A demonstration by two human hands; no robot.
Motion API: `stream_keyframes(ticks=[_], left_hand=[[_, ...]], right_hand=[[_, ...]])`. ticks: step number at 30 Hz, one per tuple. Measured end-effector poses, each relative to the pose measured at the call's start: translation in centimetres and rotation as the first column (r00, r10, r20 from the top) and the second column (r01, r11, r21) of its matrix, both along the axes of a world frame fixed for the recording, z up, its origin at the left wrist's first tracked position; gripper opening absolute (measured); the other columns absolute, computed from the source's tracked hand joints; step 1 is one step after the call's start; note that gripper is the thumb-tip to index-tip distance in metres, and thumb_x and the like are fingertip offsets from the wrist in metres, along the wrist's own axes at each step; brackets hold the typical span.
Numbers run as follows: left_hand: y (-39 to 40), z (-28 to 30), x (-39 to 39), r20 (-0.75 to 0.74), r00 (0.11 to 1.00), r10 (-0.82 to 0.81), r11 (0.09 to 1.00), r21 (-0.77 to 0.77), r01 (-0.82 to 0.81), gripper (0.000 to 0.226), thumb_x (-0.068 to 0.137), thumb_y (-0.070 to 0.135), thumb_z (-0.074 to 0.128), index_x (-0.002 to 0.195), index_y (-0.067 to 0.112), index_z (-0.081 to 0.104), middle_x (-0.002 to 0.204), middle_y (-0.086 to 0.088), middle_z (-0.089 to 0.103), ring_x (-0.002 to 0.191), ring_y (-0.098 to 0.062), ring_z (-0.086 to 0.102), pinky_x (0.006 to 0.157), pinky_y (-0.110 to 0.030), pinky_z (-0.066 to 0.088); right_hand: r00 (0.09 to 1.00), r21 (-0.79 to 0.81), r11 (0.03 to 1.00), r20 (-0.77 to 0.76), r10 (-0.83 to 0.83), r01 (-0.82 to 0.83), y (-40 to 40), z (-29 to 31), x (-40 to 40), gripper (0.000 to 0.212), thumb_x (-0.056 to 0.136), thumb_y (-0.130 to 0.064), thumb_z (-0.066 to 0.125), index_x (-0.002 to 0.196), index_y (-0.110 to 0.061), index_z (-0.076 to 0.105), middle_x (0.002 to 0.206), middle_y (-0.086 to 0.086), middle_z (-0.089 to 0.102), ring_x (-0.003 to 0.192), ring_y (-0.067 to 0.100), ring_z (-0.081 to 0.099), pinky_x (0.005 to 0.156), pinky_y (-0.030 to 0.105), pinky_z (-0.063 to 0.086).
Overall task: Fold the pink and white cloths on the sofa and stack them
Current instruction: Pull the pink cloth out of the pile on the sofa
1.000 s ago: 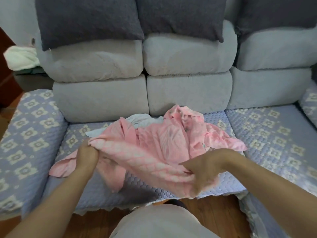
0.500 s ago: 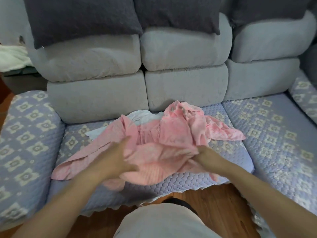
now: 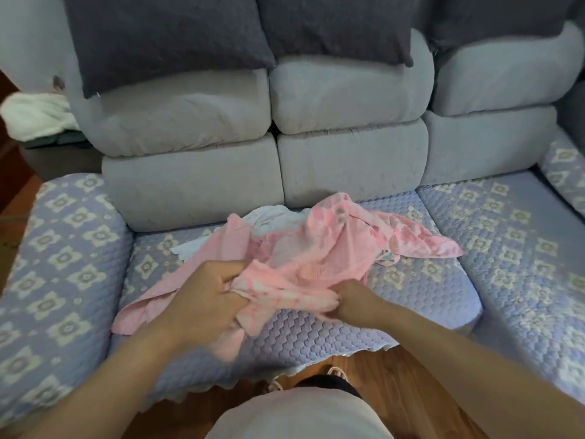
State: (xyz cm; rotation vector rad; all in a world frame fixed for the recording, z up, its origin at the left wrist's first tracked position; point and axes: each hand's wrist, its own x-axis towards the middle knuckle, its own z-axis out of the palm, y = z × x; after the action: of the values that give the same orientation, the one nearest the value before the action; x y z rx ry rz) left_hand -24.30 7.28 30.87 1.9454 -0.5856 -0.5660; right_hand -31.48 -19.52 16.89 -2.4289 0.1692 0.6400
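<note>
A crumpled heap of pink cloths (image 3: 319, 251) lies on the sofa seat (image 3: 421, 286), spreading from the front left to the right. A white cloth (image 3: 272, 218) peeks out behind and under the pink heap. My left hand (image 3: 202, 299) grips a bunched pink-and-white patterned part of the cloth at the heap's front. My right hand (image 3: 351, 299) holds the same bunched edge a little to the right, its fingers curled into the fabric. The two hands are close together above the seat's front half.
The sofa has grey back cushions (image 3: 348, 90) with dark grey pillows (image 3: 164, 36) on top. A padded armrest (image 3: 60, 255) stands on the left. A white bundle (image 3: 34, 115) sits beyond it. Wooden floor (image 3: 389, 375) and my feet show below the seat edge.
My hands, spread apart with a stretched pink cloth a second ago, have come together at the front of the heap. The cloth between them is now bunched.
</note>
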Motion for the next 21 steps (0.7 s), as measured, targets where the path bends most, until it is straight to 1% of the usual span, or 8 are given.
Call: stream_keyframes(ticks=[4, 7, 10, 12, 14, 16, 18, 21], left_hand=[[1.7, 2.1, 0.0, -0.087, 0.988, 0.127, 0.982, -0.129, -0.137, 0.063, 0.086, -0.017, 0.059, 0.060, 0.038, 0.078, 0.055, 0.006, 0.068, 0.048, 0.000, 0.060, 0.044, -0.014, 0.046], [3.1, 1.8, 1.1, -0.050, 0.997, -0.053, 0.993, 0.101, 0.058, 0.010, 0.076, 0.033, 0.075, 0.069, 0.028, 0.078, 0.061, 0.006, 0.067, 0.059, -0.001, 0.057, 0.052, -0.015, 0.042], [3.4, -3.1, 3.5, 0.093, 0.994, -0.051, 0.887, 0.463, 0.002, 0.042, 0.076, 0.054, 0.056, 0.072, 0.013, 0.068, 0.069, -0.007, 0.067, 0.065, -0.013, 0.059, 0.055, -0.026, 0.038], [3.1, -6.8, 5.0, 0.208, 0.977, -0.034, 0.773, 0.626, -0.107, 0.032, 0.093, 0.039, 0.054, 0.086, 0.014, 0.072, 0.089, -0.012, 0.074, 0.087, -0.030, 0.068, 0.063, -0.031, 0.039], [3.7, -10.0, 6.5, 0.285, 0.956, 0.068, 0.681, 0.687, -0.254, 0.029, 0.100, 0.026, 0.046, 0.107, 0.013, 0.071, 0.113, -0.020, 0.071, 0.103, -0.038, 0.066, 0.074, -0.033, 0.042], [4.5, -12.0, 7.4, 0.346, 0.928, 0.138, 0.618, 0.702, -0.353, 0.029, 0.100, 0.021, 0.043, 0.114, 0.016, 0.068, 0.119, -0.021, 0.068, 0.107, -0.041, 0.064, 0.080, -0.038, 0.045], [3.7, -13.1, 7.1, 0.429, 0.903, 0.034, 0.585, 0.724, -0.365, 0.021, 0.097, 0.022, 0.044, 0.104, 0.025, 0.064, 0.108, -0.016, 0.071, 0.097, -0.038, 0.067, 0.077, -0.039, 0.048], [-1.0, -14.7, 5.4, 0.444, 0.879, -0.175, 0.593, 0.760, -0.266, 0.005, 0.091, 0.025, 0.047, 0.093, 0.027, 0.052, 0.088, -0.005, 0.069, 0.076, -0.032, 0.067, 0.061, -0.033, 0.041]], right_hand=[[0.812, -0.159, 0.860, 0.446, -0.375, 0.485, -4.1, -3.6, 2.0, 0.020, 0.085, 0.002, 0.057, 0.084, -0.009, 0.073, 0.075, 0.003, 0.059, 0.078, 0.030, 0.062, 0.060, 0.030, 0.041], [0.394, 0.264, 0.485, 0.333, -0.857, 0.834, -7.7, -2.3, 3.8, 0.020, 0.095, 0.000, 0.040, 0.099, -0.012, 0.057, 0.089, 0.006, 0.060, 0.084, 0.029, 0.061, 0.067, 0.035, 0.051], [0.072, 0.518, 0.162, 0.190, -0.979, 0.840, -11.0, 1.6, 6.5, 0.019, 0.097, -0.011, 0.032, 0.107, -0.016, 0.047, 0.103, 0.003, 0.054, 0.109, 0.029, 0.055, 0.096, 0.043, 0.047], [0.169, 0.432, 0.349, 0.402, -0.900, 0.831, -10.9, 5.4, 6.1, 0.028, 0.094, -0.008, 0.035, 0.116, -0.014, 0.052, 0.104, 0.004, 0.055, 0.106, 0.028, 0.057, 0.093, 0.039, 0.046], [0.590, 0.160, 0.773, 0.558, -0.583, 0.613, -9.9, 8.0, 3.0, 0.032, 0.099, -0.016, 0.047, 0.130, -0.017, 0.052, 0.095, 0.002, 0.062, 0.082, 0.018, 0.061, 0.073, 0.032, 0.051], [0.970, -0.206, 0.974, 0.240, -0.045, 0.096, -9.5, 7.3, -3.1, 0.062, 0.096, -0.038, 0.060, 0.151, -0.023, 0.035, 0.099, -0.001, 0.067, 0.081, 0.011, 0.065, 0.069, 0.024, 0.052], [0.922, -0.418, 0.858, -0.357, 0.148, -0.299, -11.7, 3.6, -10.3, 0.061, 0.091, -0.041, 0.062, 0.146, -0.023, 0.043, 0.122, 0.000, 0.063, 0.110, 0.016, 0.062, 0.094, 0.030, 0.051], [0.818, -0.508, 0.824, -0.566, -0.101, -0.250, -17.8, 1.3, -15.0, 0.023, 0.095, -0.033, 0.054, 0.110, -0.018, 0.062, 0.111, 0.002, 0.066, 0.099, 0.015, 0.064, 0.091, 0.026, 0.051]])
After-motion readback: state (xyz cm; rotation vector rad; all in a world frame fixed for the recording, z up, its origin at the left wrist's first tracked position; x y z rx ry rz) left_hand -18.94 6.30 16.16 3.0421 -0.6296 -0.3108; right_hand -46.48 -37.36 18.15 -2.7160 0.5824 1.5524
